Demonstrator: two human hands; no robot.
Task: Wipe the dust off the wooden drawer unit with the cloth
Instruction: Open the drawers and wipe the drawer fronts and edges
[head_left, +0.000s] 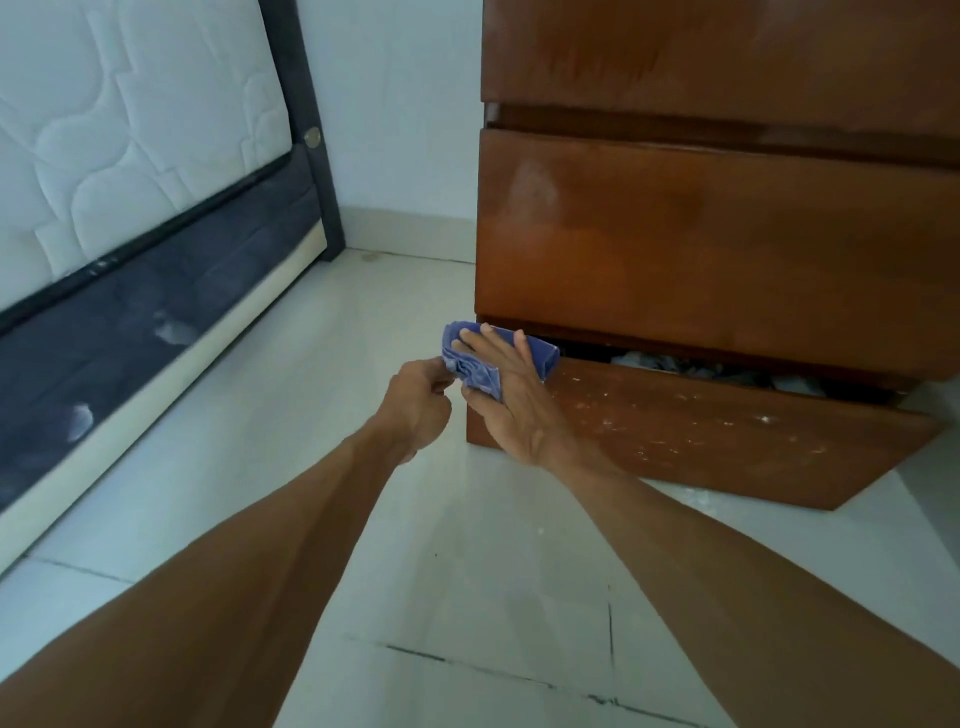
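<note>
The wooden drawer unit (717, 234) stands at the right, brown, with three drawer fronts. Its bottom drawer (701, 431) is pulled out at an angle, speckled with pale dust, and crumpled things show inside. A folded blue cloth (478, 371) sits at the bottom drawer's left corner. My right hand (506, 395) lies flat over the cloth with fingers spread. My left hand (418, 400) pinches the cloth's left edge between thumb and fingers.
A white quilted mattress (119, 119) in a dark frame (156, 312) leans along the left. White wall and skirting run behind. Pale floor tiles (415, 571) with dark grout lines stretch between the mattress and the unit.
</note>
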